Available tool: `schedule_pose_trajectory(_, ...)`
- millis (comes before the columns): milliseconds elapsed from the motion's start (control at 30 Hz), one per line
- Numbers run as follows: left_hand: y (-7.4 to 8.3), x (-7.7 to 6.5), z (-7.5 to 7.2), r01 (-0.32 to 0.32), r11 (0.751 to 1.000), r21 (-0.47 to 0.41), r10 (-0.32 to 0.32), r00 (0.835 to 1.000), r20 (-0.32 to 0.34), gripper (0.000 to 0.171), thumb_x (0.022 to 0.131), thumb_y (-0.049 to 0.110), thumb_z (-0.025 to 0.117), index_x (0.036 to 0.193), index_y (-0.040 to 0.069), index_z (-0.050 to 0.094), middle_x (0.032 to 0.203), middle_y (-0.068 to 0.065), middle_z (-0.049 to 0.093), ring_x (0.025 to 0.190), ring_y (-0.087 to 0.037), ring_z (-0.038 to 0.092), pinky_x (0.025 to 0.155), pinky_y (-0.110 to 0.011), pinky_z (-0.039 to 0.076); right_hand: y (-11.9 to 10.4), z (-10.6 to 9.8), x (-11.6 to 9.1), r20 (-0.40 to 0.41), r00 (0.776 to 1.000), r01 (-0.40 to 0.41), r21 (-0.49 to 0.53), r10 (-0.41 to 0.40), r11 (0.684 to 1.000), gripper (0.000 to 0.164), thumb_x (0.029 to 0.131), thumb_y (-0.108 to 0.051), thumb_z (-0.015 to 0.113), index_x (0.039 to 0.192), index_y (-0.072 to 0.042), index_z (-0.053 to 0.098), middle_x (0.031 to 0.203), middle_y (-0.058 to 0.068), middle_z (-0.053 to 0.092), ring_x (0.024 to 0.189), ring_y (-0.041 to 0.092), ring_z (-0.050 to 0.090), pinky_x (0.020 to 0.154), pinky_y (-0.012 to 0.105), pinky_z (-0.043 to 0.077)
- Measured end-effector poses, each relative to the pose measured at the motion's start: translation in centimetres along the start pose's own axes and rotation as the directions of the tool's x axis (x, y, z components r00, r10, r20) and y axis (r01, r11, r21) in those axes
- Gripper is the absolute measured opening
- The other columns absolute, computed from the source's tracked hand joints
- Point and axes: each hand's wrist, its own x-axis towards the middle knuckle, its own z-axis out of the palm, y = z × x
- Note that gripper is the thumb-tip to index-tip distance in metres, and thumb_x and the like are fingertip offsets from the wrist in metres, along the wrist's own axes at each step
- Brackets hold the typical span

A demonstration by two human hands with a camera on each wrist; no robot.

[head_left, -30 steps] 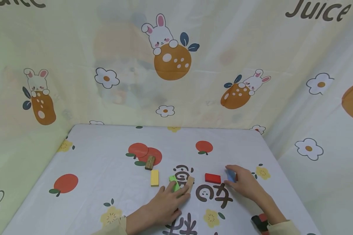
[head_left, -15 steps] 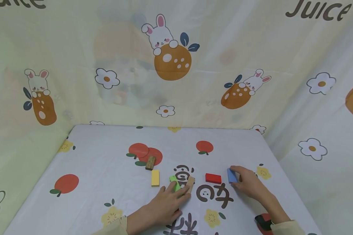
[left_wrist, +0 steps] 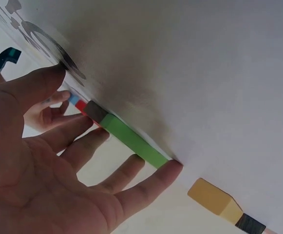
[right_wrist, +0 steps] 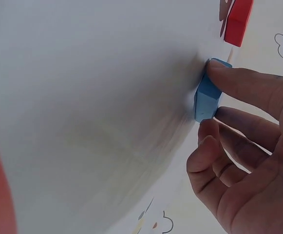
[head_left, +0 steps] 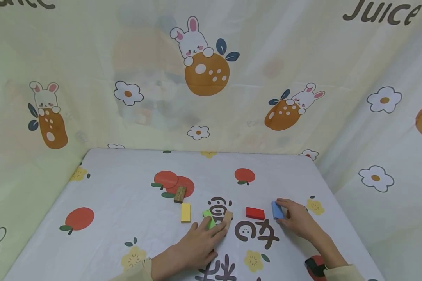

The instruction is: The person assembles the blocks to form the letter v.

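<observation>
Thumb and fingers of the right hand (head_left: 296, 220) pinch the blue block (head_left: 276, 210), probably light, stiff and best held by its 2 ends. Under the left hand's (head_left: 199, 242) loosely spread fingertips lies the green block (left_wrist: 134, 142).

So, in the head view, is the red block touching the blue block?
No, a strip of white tablecloth shows between the red block and the blue block.
</observation>
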Motion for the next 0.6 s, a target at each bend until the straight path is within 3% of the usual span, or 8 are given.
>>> schedule_pose_trajectory(133,-0.12,-0.01,0.09,0.005,1.0,-0.005,-0.005,1.0,0.013,0.07,0.101,0.046,0.068,0.163,0.033,0.04,0.174,0.013,0.033,0.149,-0.027,0.04,0.109,-0.056,0.054,0.02,0.06,-0.07,-0.007,1.0,0.005,0.01,-0.004,1.0,0.065,0.085,-0.009,0.087,0.143,0.006,0.061,0.145,0.029,0.062,0.08,0.015,0.053,0.064,0.019,0.044)
schedule_pose_trajectory(367,-0.23,0.05,0.15,0.004,1.0,0.004,-0.004,1.0,0.014,0.07,0.101,0.048,0.068,0.163,0.033,0.04,0.174,0.014,0.033,0.149,-0.026,0.039,0.11,-0.055,0.054,-0.04,-0.01,-0.21,-0.041,0.999,-0.014,0.017,0.015,1.0,0.068,0.084,-0.011,0.088,0.143,0.006,0.06,0.123,0.022,0.071,0.077,0.015,0.052,0.061,0.021,0.042)
schedule_pose_trajectory(600,-0.16,0.09,0.02,0.006,1.0,-0.005,-0.006,1.0,0.013,0.07,0.101,0.047,0.068,0.163,0.033,0.041,0.174,0.013,0.033,0.149,-0.026,0.039,0.11,-0.055,0.054,0.22,0.0,-0.06,-0.023,0.999,-0.045,0.008,0.045,0.999,0.069,0.085,-0.011,0.088,0.145,0.004,0.06,0.137,0.027,0.067,0.08,0.016,0.053,0.062,0.02,0.043)
